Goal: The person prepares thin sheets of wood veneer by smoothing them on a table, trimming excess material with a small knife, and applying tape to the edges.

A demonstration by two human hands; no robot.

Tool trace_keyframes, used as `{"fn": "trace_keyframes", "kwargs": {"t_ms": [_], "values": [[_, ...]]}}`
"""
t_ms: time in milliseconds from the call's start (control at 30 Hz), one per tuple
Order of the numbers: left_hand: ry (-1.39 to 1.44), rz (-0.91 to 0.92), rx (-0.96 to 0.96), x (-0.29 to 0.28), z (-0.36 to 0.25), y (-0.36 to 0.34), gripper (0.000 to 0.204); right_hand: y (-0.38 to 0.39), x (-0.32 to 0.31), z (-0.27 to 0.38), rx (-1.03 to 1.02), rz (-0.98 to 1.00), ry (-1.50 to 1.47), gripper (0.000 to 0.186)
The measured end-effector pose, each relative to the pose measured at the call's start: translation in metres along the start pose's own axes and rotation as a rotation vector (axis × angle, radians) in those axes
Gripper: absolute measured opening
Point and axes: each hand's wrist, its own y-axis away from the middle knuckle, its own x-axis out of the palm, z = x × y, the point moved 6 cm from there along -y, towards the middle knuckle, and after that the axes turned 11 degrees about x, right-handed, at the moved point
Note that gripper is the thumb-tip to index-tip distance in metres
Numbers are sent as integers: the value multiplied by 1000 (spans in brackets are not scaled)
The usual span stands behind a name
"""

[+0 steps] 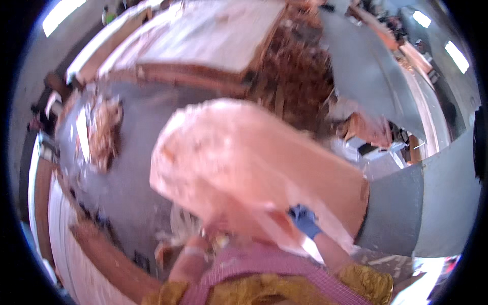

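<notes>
A large, thin, pale pinkish-tan sheet of wood veneer spreads in front of me, its far left end rounded and uneven. Toward its near right part, my right hand in a blue glove closes on the sheet beside a folded or overlapping strip. My left hand is at the near edge, closed against the veneer. Motion blurs that hand, and its fingers are partly hidden. A light band circles my left wrist.
A dark grey surface lies left of and beneath the sheet, with a crumpled heap of scraps on it. Beyond stands a broad stack of pale sheets. Brown scraps pile up beside it. Grey metal panels border the right.
</notes>
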Motion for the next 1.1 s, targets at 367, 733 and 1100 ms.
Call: {"fn": "trace_keyframes", "kwargs": {"t_ms": [367,733,1100], "values": [[-13,-510,133,103,-19,-52,57,53,-56,13,-17,-115,-51,27],[-114,-596,684,117,-143,-46,24,76,-83,60,-152,23,-283,33],[194,-525,1099,63,-163,239,52,29,-42,74,-132,75,-538,71]]}}
